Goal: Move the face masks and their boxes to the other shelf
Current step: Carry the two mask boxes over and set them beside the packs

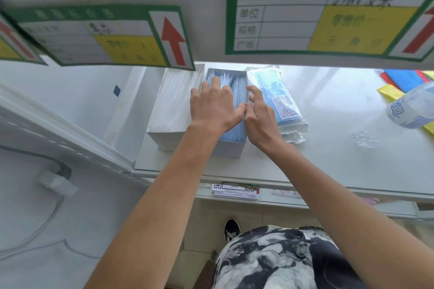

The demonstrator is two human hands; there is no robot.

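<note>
On the white shelf (328,148), under two green price labels, two open boxes stand side by side, touching. White box (172,105), on the left, holds white masks packed on edge. Blue-mask box (231,148), just right of it, holds blue masks. Left hand (215,107) lies flat on the blue masks, fingers spread, gripping nothing. Right hand (260,112) sits at the box's right wall, fingers slightly bent and apart; thumb meets the left thumb at the box edge. Bagged pack of blue masks (285,101) lies flat just right of that box. Clear plastic bottle (413,108) at far right.
</note>
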